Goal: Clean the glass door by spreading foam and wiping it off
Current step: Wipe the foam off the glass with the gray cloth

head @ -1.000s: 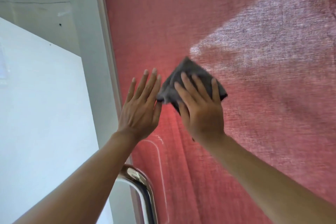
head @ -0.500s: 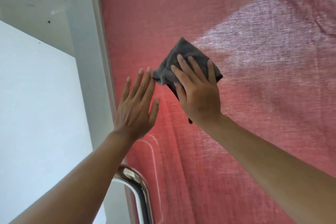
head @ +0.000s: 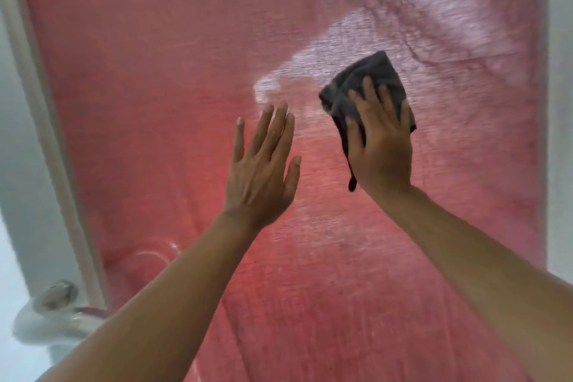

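The glass door fills the view, with a red woven curtain showing behind it. A whitish foam film runs in a diagonal band from the middle up to the top right. My right hand lies flat and presses a folded dark grey cloth against the glass at the band's lower edge. My left hand rests flat on the glass just left of it, fingers spread and holding nothing.
The pale door frame runs down the left side. A shiny metal handle sits at the lower left, blurred. A thin white smear curves on the glass below my left forearm. A pale strip borders the right edge.
My right hand has slid the cloth to the right along the glass, away from my left hand. The view has swung right, so the frame and handle sit farther left.
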{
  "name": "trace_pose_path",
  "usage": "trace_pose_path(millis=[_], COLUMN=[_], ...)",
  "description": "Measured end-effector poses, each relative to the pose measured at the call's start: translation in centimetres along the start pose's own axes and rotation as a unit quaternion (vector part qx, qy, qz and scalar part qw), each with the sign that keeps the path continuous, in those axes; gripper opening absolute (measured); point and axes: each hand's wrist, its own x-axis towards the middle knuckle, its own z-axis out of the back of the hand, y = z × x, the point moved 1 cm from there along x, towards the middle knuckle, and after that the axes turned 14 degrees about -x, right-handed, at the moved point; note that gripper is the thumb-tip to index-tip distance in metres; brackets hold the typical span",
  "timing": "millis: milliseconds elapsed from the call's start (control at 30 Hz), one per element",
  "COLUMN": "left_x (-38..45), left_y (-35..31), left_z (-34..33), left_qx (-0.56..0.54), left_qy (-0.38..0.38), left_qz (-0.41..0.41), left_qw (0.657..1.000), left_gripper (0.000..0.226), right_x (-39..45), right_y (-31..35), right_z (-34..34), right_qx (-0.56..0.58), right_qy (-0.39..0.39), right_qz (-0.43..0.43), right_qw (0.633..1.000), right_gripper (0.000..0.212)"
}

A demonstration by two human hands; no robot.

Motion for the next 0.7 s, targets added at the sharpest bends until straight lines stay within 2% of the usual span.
trace_pose_path(millis=[233,300,433,700], left_x=[3.5,4.3,6.3,9.5], left_y=[-4.1,-4.7,-6.9,-12.6], left_z=[-4.3,-4.9,-6.4,-10.3], left_qx=[0.031,0.038,0.028,0.002], left_qy=[-0.011,-0.013,-0.021,-0.029], left_qz=[0.018,0.021,0.015,-0.016], left_qw=[0.999,0.999,0.999,0.999], left_gripper=[0.061,0.06,0.059,0.056], right_x=[-4.4,-3.3,1.4,-3.2], right_y=[-5.7,-8.2,-12.0,-18.7], right_z=[0.8,1.1,1.2,1.6], right_qx=[-0.009,-0.014,0.015,0.004], right_qy=[0.007,0.003,-0.005,-0.016], right_qz=[0.113,0.093,-0.014,0.12], right_qw=[0.994,0.996,1.0,0.993], right_gripper=[0.035,0.036,0.039,0.035])
